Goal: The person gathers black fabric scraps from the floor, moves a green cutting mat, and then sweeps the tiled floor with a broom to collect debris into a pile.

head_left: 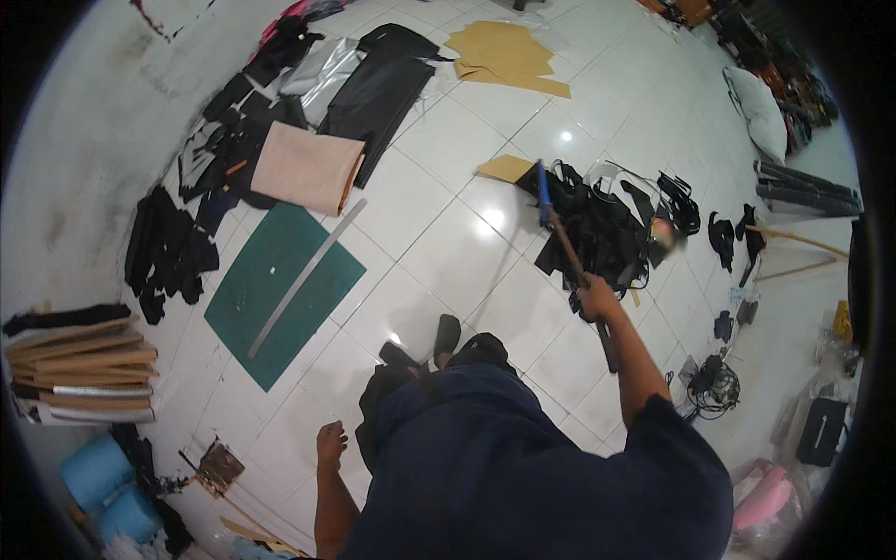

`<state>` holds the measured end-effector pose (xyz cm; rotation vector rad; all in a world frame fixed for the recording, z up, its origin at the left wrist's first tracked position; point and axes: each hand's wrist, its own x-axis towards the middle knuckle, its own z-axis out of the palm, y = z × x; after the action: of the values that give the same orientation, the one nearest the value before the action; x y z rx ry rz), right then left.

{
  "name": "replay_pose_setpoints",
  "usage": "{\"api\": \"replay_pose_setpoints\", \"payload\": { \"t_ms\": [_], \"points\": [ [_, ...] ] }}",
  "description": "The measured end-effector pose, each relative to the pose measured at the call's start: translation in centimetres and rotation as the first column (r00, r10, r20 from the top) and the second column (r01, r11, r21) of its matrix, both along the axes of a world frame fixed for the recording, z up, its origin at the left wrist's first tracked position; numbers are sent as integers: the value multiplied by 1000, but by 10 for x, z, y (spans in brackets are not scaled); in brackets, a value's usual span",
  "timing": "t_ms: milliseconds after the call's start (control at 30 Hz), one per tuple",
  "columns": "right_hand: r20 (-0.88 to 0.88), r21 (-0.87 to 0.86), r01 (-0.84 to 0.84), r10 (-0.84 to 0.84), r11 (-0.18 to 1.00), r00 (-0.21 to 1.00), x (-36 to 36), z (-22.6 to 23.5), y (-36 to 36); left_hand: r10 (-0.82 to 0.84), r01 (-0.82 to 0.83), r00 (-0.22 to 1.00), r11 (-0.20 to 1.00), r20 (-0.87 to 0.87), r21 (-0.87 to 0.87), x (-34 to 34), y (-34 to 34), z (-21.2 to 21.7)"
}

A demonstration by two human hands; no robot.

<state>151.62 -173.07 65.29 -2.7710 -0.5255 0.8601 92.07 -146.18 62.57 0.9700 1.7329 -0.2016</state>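
My right hand [597, 301] grips the wooden handle of a broom [563, 245]. Its blue head rests on the white tile floor by a brown cardboard piece [506, 168] and a heap of black straps and scraps [607, 233]. My left hand [330, 442] hangs at my side with its fingers curled and nothing in it, above the tiles near a small brown tool [220, 465]. My dark shirt and shoes fill the lower middle of the view.
A green cutting mat [261, 289] with a long metal ruler [308, 276] lies to the left. Beside it are a pink fabric roll [306, 168], black material pieces [378, 89], cardboard patterns [509, 54], stacked wooden strips [84, 369] and blue rolls [98, 471]. Cables and bags sit at the right.
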Motion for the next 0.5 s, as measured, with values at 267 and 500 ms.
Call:
{"api": "replay_pose_setpoints", "payload": {
  "t_ms": [267,500],
  "points": [
    [-420,403,244,-58,882,905,-69,-15,104,-166,165,985,986,-49,-29,89,102,-19],
    [-591,380,249,27,891,806,-15,-47,285,-409,385,897,910,168,155,254,209,-30]
  ]
}}
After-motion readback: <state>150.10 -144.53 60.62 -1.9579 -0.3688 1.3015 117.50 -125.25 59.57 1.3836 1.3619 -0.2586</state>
